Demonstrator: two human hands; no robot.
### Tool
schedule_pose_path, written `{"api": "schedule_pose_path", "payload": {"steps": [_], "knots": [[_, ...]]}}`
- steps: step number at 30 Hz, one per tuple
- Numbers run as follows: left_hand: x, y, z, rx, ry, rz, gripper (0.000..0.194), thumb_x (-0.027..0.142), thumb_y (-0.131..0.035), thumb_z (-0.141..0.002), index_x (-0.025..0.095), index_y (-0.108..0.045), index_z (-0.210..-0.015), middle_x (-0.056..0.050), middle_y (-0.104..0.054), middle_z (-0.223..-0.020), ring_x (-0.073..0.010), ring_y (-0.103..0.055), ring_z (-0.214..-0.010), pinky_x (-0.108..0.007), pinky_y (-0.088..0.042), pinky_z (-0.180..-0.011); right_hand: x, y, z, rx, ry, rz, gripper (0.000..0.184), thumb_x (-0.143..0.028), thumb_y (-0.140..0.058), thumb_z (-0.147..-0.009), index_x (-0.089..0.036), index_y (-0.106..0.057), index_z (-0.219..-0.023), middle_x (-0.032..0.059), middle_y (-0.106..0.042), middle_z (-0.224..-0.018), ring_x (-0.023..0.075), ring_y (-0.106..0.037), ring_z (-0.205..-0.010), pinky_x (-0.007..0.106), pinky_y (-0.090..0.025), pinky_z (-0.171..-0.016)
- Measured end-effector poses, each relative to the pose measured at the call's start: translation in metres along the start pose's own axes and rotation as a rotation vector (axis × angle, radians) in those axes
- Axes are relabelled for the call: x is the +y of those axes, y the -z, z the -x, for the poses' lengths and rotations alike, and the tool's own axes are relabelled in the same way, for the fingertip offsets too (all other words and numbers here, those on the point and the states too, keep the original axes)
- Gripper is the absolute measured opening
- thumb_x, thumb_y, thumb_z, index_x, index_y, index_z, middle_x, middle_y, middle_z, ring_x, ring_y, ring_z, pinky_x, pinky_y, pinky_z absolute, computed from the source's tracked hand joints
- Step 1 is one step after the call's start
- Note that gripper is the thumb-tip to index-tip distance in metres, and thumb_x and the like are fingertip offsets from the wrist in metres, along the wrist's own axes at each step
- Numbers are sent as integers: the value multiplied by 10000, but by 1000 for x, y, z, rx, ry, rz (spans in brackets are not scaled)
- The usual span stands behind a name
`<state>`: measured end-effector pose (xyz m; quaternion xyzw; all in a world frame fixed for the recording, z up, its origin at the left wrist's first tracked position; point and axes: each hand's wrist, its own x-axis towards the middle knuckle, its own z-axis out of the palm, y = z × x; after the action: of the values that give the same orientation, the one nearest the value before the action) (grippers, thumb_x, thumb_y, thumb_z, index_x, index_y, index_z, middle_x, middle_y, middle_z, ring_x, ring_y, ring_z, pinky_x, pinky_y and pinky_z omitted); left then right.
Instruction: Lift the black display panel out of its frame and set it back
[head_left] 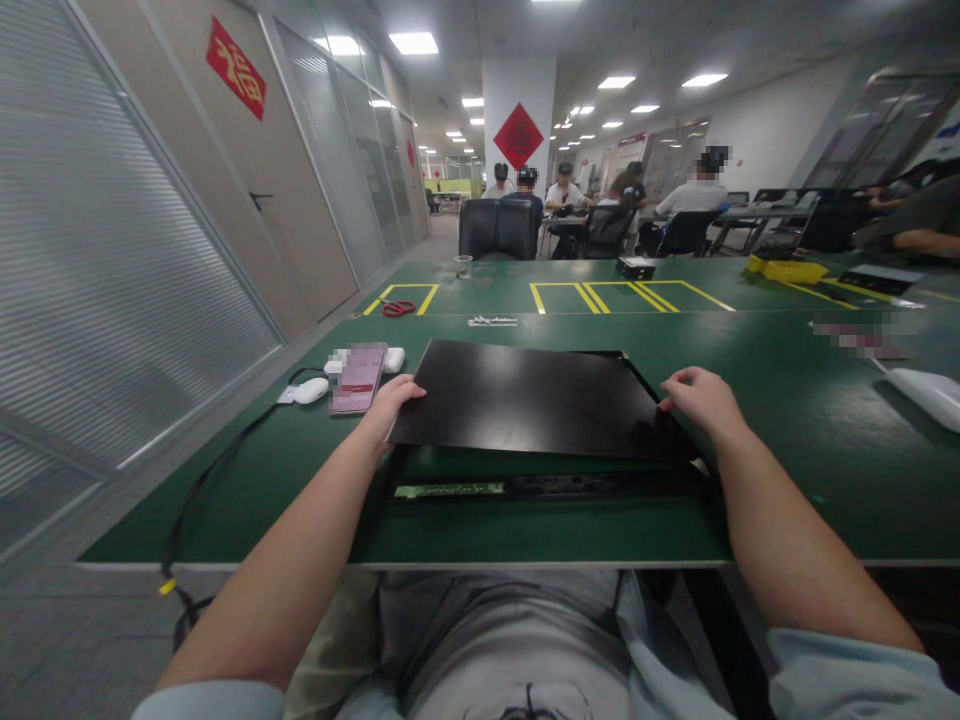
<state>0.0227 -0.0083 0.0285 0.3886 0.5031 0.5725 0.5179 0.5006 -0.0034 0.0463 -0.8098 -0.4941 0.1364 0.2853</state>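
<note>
A thin, flat black panel (525,400) with a dull shine lies over a black rectangular frame (600,484). Its left side is raised and skewed from the frame. My left hand (390,405) grips the panel's left edge, thumb on top. My right hand (701,398) has its fingers pinched at the right side, where panel edge and frame edge meet; which of the two it holds I cannot tell. A green circuit strip (450,490) shows along the frame's near side. The panel hides most of the frame's inside.
Left of the panel lie a phone (358,380), a white mouse-like device (310,391) and a black strap. Beyond it are small white pieces (493,321), red-handled scissors (398,308) and a clear cup (463,266). A white object (926,395) stands right. Several people sit farther back.
</note>
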Motion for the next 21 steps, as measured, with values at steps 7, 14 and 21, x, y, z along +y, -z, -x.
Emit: {"api": "schedule_pose_path", "payload": {"steps": [7, 14, 21], "knots": [[0, 1, -2, 1, 9, 21, 258, 218, -788, -531, 198, -721, -780, -13, -726, -653, -221, -668, -614, -320, -539, -612, 0, -3, 2, 11, 48, 100, 46, -207, -683, -848, -253, -683, -854, 59, -768, -747, 262, -690, -773, 319, -414, -628], [2, 4, -12, -12, 47, 27, 578, 157, -819, -448, 172, -757, -1023, -27, -790, -776, -230, -717, -666, -332, -569, -676, 0, -4, 2, 41, 67, 185, 75, -248, -683, -839, -255, -728, -899, 81, -771, -782, 287, -706, -807, 334, -452, -636], [1, 7, -16, 2, 84, 3, 634, 147, -831, -439, 197, -750, -1066, -8, -782, -774, -264, -738, -694, -358, -567, -687, -2, -6, 4, 68, 96, 292, 147, -305, -690, -834, -241, -766, -942, 101, -756, -795, 290, -714, -815, 342, -475, -663]]}}
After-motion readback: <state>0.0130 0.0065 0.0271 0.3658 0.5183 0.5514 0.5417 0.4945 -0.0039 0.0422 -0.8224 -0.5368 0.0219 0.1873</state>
